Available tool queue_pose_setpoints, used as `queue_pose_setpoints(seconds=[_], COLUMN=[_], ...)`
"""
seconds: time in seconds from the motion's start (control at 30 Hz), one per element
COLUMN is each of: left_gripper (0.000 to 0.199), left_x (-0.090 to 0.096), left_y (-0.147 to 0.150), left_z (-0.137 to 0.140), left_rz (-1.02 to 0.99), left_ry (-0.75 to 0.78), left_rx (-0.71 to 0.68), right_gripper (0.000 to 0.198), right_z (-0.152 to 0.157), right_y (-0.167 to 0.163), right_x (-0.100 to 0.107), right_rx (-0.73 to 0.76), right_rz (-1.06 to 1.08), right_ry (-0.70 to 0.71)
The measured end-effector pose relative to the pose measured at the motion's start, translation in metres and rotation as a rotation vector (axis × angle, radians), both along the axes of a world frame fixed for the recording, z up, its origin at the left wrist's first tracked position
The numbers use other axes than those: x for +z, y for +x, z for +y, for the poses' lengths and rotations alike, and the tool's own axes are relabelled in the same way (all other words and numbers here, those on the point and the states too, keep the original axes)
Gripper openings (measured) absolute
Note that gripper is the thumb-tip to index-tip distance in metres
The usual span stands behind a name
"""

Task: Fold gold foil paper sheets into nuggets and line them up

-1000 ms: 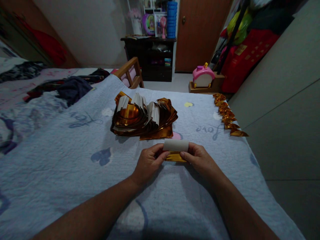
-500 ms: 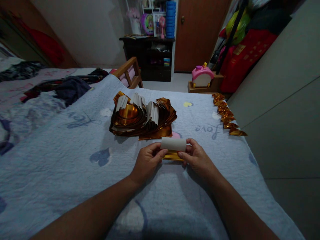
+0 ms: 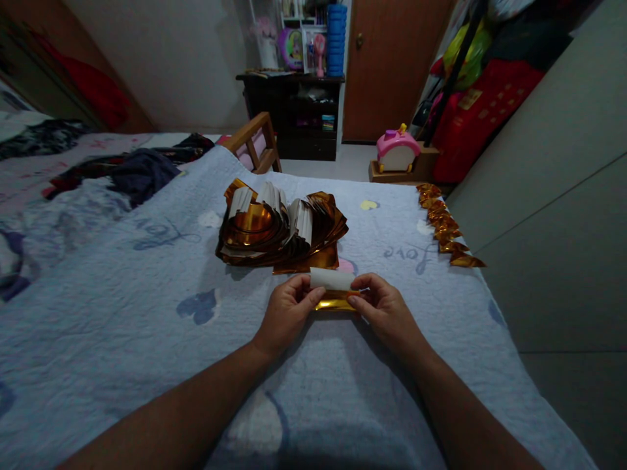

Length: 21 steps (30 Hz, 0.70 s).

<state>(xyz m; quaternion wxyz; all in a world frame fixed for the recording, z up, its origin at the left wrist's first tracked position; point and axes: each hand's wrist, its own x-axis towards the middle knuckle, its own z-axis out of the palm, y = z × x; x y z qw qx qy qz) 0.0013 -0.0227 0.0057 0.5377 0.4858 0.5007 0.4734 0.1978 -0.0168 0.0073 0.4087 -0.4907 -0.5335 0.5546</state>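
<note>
A sheet of gold foil paper [image 3: 336, 304], white on its back, is pinched at both ends just above the bedspread. My left hand [image 3: 289, 310] grips its left end with thumb and fingers. At the other end my right hand [image 3: 385, 307] holds it the same way. The white side curls over at the far edge, and a shiny gold strip shows toward me. Right beyond the hands lies a thick stack of gold foil paper [image 3: 255, 225], bent and fanned, with white backs showing in places.
A row of folded gold paper pieces [image 3: 443, 225] lies along the bed's right edge. Light blue bedspread [image 3: 122, 339] spreads under everything. Crumpled dark clothes [image 3: 142, 175] lie at the left. A pale cabinet [image 3: 553, 228] stands close on the right, and a wooden chair [image 3: 255, 140] beyond the far edge.
The white part of the sheet has flattened from a rounded roll and shifted slightly left and down. More of the gold strip shines now. Both hands keep their pinch.
</note>
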Motion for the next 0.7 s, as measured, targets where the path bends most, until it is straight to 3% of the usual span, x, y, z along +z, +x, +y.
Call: queue_pose_setpoints(seconds=[0.37,0.7], left_gripper=[0.027,0.032], left_x=[0.0053,-0.0001], left_y=[0.0007,-0.0017], left_z=[-0.0025,-0.0074], left_rz=[0.041,0.100], left_ry=[-0.007,0.065], left_rx=[0.002,-0.026], right_gripper=[0.016,0.017], right_z=[0.0009,0.0017], right_y=[0.0014,-0.0002], right_x=[0.0005,0.0004], right_rx=[-0.029,-0.038], right_rz=[-0.097,-0.030], right_ry=[-0.013,-0.036])
